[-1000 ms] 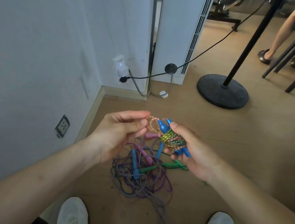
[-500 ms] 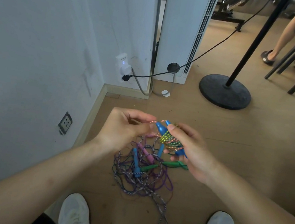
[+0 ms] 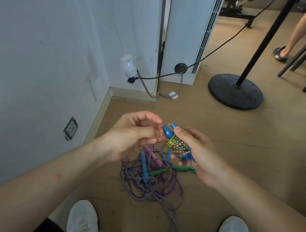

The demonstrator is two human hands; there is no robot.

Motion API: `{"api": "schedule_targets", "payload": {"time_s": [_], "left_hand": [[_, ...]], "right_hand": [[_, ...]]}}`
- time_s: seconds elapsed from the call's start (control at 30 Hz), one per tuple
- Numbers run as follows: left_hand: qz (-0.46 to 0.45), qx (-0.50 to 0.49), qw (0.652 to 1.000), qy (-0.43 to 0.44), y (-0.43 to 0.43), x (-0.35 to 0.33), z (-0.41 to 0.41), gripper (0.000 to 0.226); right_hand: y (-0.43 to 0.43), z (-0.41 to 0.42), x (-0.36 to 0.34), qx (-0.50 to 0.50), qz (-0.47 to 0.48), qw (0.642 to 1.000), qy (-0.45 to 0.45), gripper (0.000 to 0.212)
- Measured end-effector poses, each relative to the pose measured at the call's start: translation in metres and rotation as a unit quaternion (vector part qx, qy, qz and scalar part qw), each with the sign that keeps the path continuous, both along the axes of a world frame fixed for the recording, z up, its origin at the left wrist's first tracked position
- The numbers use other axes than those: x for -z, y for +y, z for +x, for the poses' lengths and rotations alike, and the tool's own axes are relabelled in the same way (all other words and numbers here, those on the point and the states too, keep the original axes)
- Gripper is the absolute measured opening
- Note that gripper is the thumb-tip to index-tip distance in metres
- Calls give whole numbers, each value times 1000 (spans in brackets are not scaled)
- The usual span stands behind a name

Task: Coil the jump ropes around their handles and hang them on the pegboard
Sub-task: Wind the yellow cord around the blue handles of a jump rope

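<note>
My right hand (image 3: 199, 156) grips a pair of blue handles (image 3: 167, 132) with a multicoloured rope (image 3: 178, 145) coiled tightly around them. My left hand (image 3: 132, 134) pinches the loose pink-orange end of that rope (image 3: 160, 134) right beside the handle tips. Below my hands, on the wooden floor, lies a tangled pile of jump ropes (image 3: 151, 183): purple and striped cords with blue (image 3: 144, 166), pink (image 3: 154, 157) and green handles (image 3: 184, 169). No pegboard is in view.
A white wall with sockets (image 3: 70, 128) runs along the left. A white unit (image 3: 187, 29) and a plugged cable (image 3: 203, 58) stand behind. A black round stand base (image 3: 235, 91) is at the right, and a seated person's legs (image 3: 299, 43) are farther back. My white shoes (image 3: 82, 221) are below.
My left hand has moved right, closing in on the handle tips, its fingers curling tighter on the rope end. My right hand keeps the coiled handles nearly still.
</note>
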State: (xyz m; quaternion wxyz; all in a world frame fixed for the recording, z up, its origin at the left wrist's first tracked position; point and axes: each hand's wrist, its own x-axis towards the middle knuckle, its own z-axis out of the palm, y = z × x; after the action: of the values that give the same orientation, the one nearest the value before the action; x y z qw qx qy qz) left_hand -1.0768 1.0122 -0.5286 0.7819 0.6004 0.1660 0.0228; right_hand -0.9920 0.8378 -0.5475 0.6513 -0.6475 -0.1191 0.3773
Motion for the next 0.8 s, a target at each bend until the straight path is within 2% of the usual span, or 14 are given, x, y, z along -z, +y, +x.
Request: {"api": "schedule_targets", "payload": {"time_s": [0.1,0.23,0.43,0.6,0.73,0.8], "left_hand": [[66,-24,997,-37,-1,2,1,34],[94,-31,992,-82,0,7,2,30],[170,-10,971,-166,5,13,0,17],[203,-5,964,-172,1,15,0,14],[174,-50,973,-145,-1,18,1,5],[240,-76,956,-154,4,19,1,6]], "right_hand": [[-2,-2,-1,-16,4,1000,-24,23],[-3,-3,-5,-22,10,999,-39,19],[-4,-1,-9,-21,3,1000,-4,26],[-4,-1,-10,-19,-6,1000,-12,27],[-3,-1,-10,-11,-13,1000,-3,26],[-2,0,-9,27,-9,1000,6,27]]}}
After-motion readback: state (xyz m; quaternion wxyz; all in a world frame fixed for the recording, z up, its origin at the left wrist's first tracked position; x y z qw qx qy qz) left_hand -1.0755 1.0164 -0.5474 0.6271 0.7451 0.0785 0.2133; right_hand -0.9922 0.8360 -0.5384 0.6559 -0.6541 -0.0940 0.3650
